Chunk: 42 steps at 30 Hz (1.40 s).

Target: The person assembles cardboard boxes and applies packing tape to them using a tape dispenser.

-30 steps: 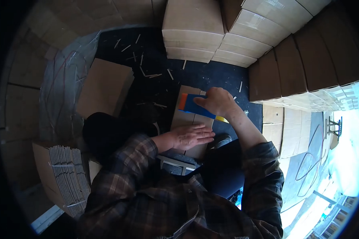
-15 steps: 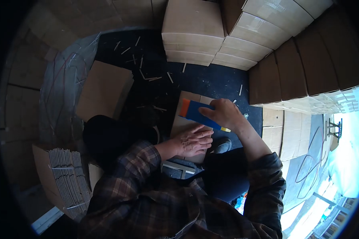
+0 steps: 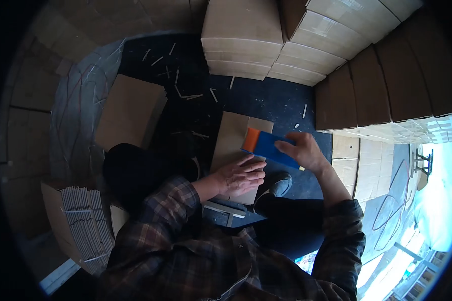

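Observation:
Flat against a cardboard piece [image 3: 236,131] in front of me lies my left hand [image 3: 240,177], its fingers stretched toward the right edge. My right hand [image 3: 306,150] grips a blue, flat tool [image 3: 276,150] with a wide orange end and a small yellow tip. The orange end overlaps the right part of the cardboard in this view, just beyond my left fingertips. What kind of tool it is does not show. Beneath the cardboard, part of a metal stand [image 3: 226,208] sticks out near my legs.
A cardboard stack [image 3: 130,110] stands on the dark floor to the left. Bundled folded cardboard [image 3: 88,220] sits at the lower left. Large cartons [image 3: 243,30] are piled at the back and right. Thin cardboard strips [image 3: 188,96] litter the floor. My shoe [image 3: 282,184] is beside the cardboard.
My right hand has moved right with the blue tool, whose orange end now lies further toward the cardboard's right edge. My left hand has stayed on the cardboard, shifting very slightly.

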Each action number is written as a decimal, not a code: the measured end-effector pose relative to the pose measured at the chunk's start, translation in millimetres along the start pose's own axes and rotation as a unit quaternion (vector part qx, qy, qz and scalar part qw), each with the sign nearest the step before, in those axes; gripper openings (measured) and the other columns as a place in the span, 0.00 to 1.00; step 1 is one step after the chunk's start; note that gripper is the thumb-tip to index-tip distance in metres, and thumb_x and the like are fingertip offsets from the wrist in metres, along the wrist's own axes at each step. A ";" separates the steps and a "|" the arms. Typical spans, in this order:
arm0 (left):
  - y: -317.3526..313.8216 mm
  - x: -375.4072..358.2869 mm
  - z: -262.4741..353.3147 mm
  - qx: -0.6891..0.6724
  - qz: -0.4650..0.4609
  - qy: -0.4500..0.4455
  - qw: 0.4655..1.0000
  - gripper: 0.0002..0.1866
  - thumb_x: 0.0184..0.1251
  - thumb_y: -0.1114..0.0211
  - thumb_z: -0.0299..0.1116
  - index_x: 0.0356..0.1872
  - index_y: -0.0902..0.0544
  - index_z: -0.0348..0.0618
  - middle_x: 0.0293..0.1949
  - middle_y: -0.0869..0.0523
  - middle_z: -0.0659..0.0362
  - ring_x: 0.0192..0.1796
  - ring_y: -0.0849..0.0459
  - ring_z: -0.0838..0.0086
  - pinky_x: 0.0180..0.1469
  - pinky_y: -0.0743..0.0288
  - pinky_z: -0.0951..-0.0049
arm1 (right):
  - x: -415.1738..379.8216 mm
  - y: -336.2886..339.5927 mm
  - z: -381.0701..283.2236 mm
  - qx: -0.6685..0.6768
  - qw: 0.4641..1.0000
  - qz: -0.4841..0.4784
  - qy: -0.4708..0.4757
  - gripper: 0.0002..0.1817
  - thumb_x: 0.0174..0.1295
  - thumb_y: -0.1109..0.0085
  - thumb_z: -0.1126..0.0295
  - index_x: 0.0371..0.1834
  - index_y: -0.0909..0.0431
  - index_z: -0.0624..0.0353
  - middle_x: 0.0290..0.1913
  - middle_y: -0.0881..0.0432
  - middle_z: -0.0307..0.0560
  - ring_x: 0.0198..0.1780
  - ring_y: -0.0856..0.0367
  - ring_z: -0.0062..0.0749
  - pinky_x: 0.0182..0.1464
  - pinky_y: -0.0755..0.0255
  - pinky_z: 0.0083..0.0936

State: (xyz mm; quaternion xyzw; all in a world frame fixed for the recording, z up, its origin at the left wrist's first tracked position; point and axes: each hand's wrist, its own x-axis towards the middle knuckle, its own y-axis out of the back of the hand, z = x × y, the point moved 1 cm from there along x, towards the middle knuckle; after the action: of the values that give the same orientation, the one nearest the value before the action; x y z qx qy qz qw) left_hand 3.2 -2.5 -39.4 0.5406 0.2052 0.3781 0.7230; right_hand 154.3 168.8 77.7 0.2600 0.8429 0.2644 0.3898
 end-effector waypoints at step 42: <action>0.7 6.9 -0.8 -0.058 -0.133 0.024 0.989 0.25 0.63 0.43 0.62 0.54 0.21 0.60 0.72 0.36 0.66 0.79 0.53 0.69 0.77 0.66 0.45 | 40.1 -23.4 119.7 -0.019 0.992 -0.040 -0.116 0.30 0.55 0.36 0.43 0.45 0.15 0.61 0.41 0.14 0.54 0.42 0.13 0.42 0.50 0.22 0.34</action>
State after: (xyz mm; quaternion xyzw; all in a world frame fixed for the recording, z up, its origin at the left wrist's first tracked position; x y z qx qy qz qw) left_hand 6.8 3.4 -38.2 0.4561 0.2707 0.3026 0.7919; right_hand 221.4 206.8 -24.9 0.2475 0.7967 0.2329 0.4998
